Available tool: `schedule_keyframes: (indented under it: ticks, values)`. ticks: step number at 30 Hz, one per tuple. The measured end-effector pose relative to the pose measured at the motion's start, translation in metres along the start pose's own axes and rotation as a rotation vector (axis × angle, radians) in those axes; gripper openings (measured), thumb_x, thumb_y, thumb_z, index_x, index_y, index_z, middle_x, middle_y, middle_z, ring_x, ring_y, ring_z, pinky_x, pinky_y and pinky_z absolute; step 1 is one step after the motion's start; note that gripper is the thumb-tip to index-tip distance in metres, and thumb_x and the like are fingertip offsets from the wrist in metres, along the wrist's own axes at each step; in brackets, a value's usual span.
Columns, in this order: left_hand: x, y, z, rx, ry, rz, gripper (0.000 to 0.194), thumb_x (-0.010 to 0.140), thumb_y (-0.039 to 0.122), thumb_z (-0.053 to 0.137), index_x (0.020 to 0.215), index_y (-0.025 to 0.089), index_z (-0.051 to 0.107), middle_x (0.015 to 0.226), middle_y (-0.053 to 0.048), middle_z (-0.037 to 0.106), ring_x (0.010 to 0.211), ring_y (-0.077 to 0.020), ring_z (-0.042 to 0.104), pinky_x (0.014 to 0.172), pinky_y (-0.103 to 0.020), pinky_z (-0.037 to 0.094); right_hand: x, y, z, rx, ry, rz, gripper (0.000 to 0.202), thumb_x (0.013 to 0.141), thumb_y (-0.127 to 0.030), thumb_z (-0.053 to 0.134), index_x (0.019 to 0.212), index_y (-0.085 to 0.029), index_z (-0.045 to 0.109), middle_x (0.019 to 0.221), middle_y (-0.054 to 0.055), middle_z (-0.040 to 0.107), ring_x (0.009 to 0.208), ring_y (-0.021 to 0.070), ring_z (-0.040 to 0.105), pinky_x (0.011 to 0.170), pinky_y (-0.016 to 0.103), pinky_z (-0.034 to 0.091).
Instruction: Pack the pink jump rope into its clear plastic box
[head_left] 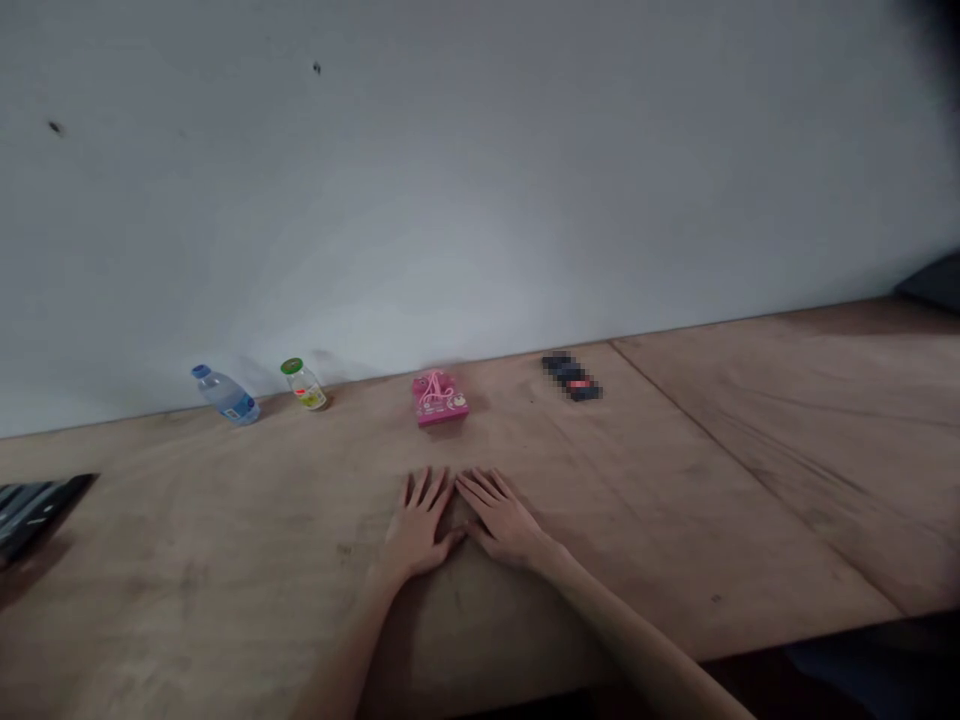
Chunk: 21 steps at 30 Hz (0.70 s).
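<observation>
My left hand [421, 528] lies flat on the wooden table [262, 560], palm down with its fingers spread. Beside it my right hand [504, 520] rests the same way, the thumbs and forefingers of both hands close together. Neither hand holds anything. Just beyond the fingertips sits a pink box or gift bag [441, 405] with pale pink cord looped on top and white figures on its side; neither hand touches it.
Against the wall [480, 180] stand a clear plastic bottle [227, 398] with a blue cap and a glass jar [306, 388] with a green lid. A pixelated dark object [571, 376] lies at back right. A black item [41, 510] is at far left.
</observation>
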<state>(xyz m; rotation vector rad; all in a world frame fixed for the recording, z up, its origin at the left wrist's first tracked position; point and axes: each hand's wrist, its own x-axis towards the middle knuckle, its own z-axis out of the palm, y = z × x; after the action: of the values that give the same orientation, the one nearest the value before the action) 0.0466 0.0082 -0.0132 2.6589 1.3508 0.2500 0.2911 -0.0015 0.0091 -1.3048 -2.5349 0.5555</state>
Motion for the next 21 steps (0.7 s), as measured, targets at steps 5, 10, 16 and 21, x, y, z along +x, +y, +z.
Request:
schedule_keyframes:
  ticks: [5, 10, 16, 21]
  values:
    - [0.0, -0.001, -0.009, -0.012, -0.04, 0.039, 0.092, 0.104, 0.077, 0.041, 0.177, 0.028, 0.017, 0.185, -0.007, 0.018, 0.172, -0.0386, 0.013, 0.137, -0.068, 0.011, 0.0, 0.008, -0.006, 0.009, -0.093, -0.031, 0.089, 0.103, -0.058, 0.062, 0.175, -0.015, 0.029, 0.178, 0.017, 0.035, 0.168, 0.0381, 0.025, 0.139, 0.063, 0.014]
    - [-0.002, 0.004, -0.008, -0.029, 0.028, 0.028, 0.088, 0.104, 0.076, 0.044, 0.176, 0.03, 0.025, 0.183, -0.007, 0.025, 0.171, -0.0382, 0.019, 0.138, -0.067, 0.012, -0.002, 0.005, -0.004, -0.003, -0.044, -0.027, 0.082, 0.106, -0.051, 0.06, 0.174, -0.016, 0.032, 0.177, 0.016, 0.038, 0.168, 0.0366, 0.027, 0.139, 0.063, 0.016]
    - [0.004, -0.004, -0.004, -0.175, 0.093, -0.033, 0.079, 0.101, 0.062, 0.061, 0.17, 0.03, 0.04, 0.174, -0.011, 0.045, 0.165, -0.0341, 0.037, 0.137, -0.061, 0.025, 0.002, 0.011, 0.01, 0.058, 0.066, -0.014, 0.07, 0.111, -0.044, 0.05, 0.174, -0.021, 0.033, 0.174, 0.015, 0.043, 0.165, 0.033, 0.035, 0.137, 0.062, 0.023]
    - [0.052, -0.034, -0.008, -0.493, 0.407, -0.414, 0.054, 0.101, 0.041, 0.063, 0.151, 0.02, 0.059, 0.146, -0.019, 0.069, 0.136, -0.0337, 0.068, 0.119, -0.054, 0.052, 0.043, 0.039, 0.012, 0.229, 0.316, 0.127, 0.069, 0.11, -0.044, 0.05, 0.173, -0.022, 0.034, 0.17, 0.019, 0.048, 0.159, 0.0324, 0.046, 0.13, 0.055, 0.041]
